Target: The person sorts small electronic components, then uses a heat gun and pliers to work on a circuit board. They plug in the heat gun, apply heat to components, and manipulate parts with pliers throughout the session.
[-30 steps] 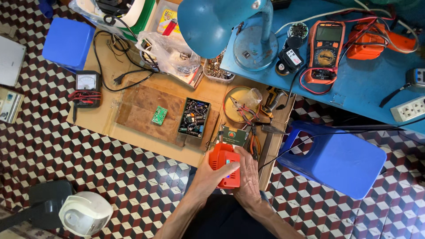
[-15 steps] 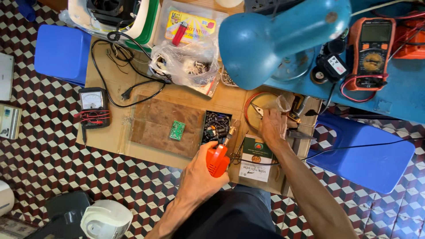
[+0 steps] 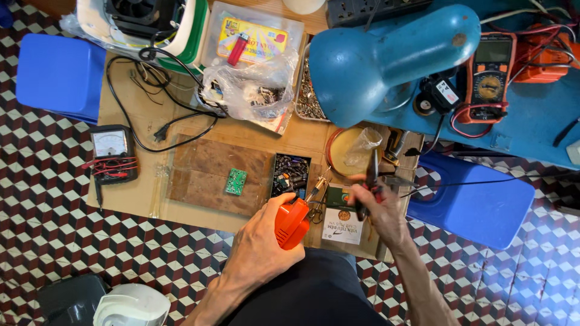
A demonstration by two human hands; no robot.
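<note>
An analog meter (image 3: pixel 112 149) with red leads sits at the left of the cardboard-covered bench (image 3: pixel 130 105), with a small green circuit board (image 3: pixel 235 181) further along. The left hand (image 3: pixel 266 244) wraps its fingers around an orange soldering gun (image 3: pixel 292 222) at the bench's near edge. Just to its right, the right hand (image 3: pixel 376 205) pinches dark pliers (image 3: pixel 370 181) upright, below the blue desk lamp (image 3: pixel 386 57).

On the tabletop (image 3: pixel 133 108) we see the circuit board (image 3: pixel 235 181) left of the parts tray (image 3: pixel 291 174); the analog meter (image 3: pixel 112 151) lies far left, the lamp (image 3: pixel 386 57) beyond.
</note>
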